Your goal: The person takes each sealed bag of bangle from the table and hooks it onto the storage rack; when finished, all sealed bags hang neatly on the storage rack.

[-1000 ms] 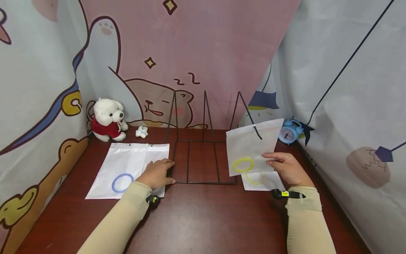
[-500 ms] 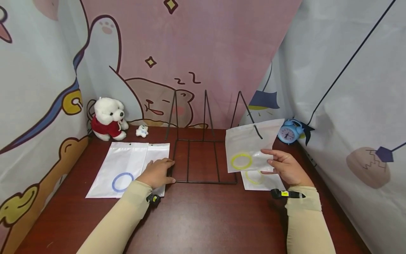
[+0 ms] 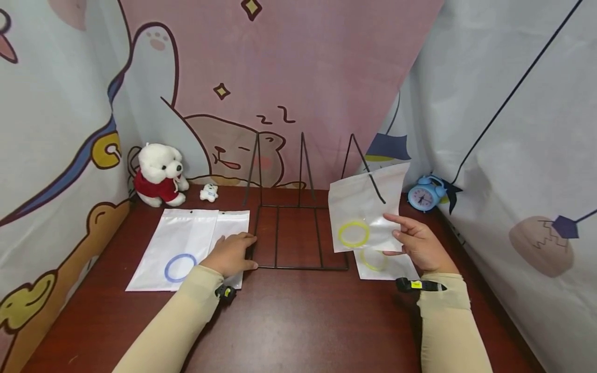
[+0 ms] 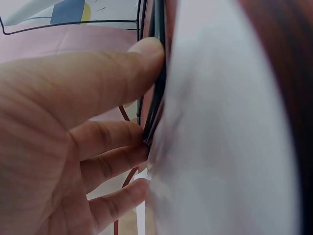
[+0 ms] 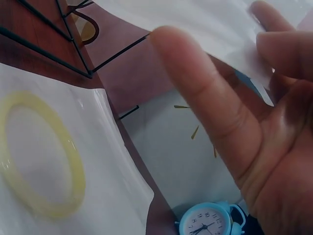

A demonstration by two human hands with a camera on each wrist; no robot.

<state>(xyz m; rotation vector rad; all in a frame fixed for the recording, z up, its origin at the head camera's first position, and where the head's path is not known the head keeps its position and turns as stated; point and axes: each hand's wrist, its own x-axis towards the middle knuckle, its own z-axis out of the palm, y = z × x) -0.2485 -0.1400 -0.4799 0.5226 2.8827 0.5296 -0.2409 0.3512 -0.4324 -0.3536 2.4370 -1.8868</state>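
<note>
Raised yellow-ring bag (image 3: pixel 360 207) is by the rack's (image 3: pixel 298 268) front right corner. Our right hand (image 3: pixel 423 247) touches it, fingers apart; our left hand (image 3: pixel 230 253) holds the rack's left edge. We're probably hanging it; the hook (image 3: pixel 377 185) needs checking next.

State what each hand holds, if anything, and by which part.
The right hand holds the upper yellow-ringed bag by its lower right edge. The left hand touches the rack at its left side; whether it grips cannot be told.

A white pouch (image 3: pixel 352 202) showing a yellow ring (image 3: pixel 353 245) was tilted behind a prong (image 3: pixel 373 181) of the black wire rack (image 3: pixel 303 268), which stood on the surface (image 3: pixel 303 321)
</note>
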